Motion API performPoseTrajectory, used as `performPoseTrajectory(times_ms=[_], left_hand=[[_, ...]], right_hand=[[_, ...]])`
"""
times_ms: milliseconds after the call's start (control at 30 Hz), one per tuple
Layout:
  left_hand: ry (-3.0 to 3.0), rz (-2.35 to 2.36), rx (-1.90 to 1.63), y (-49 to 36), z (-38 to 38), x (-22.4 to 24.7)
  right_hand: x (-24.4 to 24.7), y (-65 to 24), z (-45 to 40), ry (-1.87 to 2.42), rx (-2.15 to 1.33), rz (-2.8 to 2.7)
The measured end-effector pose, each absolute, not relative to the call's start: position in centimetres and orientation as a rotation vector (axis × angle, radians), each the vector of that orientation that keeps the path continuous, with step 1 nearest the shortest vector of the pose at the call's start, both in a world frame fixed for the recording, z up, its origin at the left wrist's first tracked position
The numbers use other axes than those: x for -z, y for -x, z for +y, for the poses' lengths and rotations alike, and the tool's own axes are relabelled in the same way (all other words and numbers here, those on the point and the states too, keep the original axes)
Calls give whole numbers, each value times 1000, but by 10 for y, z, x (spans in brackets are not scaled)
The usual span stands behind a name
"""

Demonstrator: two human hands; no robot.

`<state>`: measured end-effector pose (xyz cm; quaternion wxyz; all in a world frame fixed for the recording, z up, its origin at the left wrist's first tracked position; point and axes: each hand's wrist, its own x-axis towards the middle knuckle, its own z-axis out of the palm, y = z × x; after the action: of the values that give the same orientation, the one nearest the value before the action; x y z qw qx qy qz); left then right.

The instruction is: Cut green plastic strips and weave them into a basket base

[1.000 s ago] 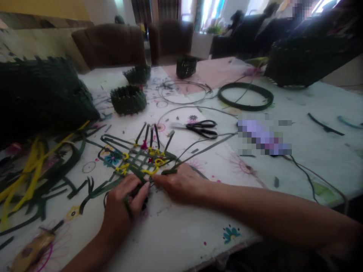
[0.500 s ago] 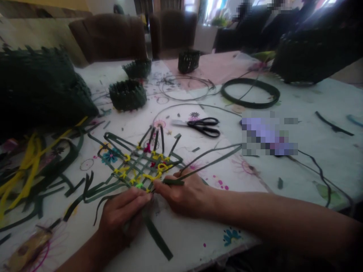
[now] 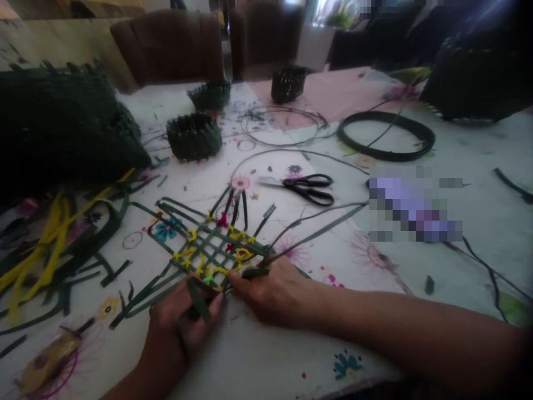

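At lower centre, the left hand (image 3: 170,308) has fingers clamped on a green strip (image 3: 199,300); the right hand (image 3: 272,289) pinches the woven lattice (image 3: 213,244); scissors (image 3: 290,183) lie mid-frame.

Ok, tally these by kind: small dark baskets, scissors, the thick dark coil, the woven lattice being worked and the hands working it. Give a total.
Small dark baskets: 3
Scissors: 1 pair
Thick dark coil: 1
Woven lattice: 1
Hands, left hand and right hand: 2
Total: 8
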<state>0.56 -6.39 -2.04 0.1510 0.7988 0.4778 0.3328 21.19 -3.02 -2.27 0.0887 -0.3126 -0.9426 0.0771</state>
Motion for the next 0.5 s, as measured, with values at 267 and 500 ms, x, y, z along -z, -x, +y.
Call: performPoseTrajectory(times_ms=[267,500], left_hand=[[-1852,1675,-749,-6,-64,18],[-1735,1818,-759,-8,-61,18]], right_hand=[[22,-210,-30,960,-252,-2804],[27,-207,-30,944,-230,-2790]])
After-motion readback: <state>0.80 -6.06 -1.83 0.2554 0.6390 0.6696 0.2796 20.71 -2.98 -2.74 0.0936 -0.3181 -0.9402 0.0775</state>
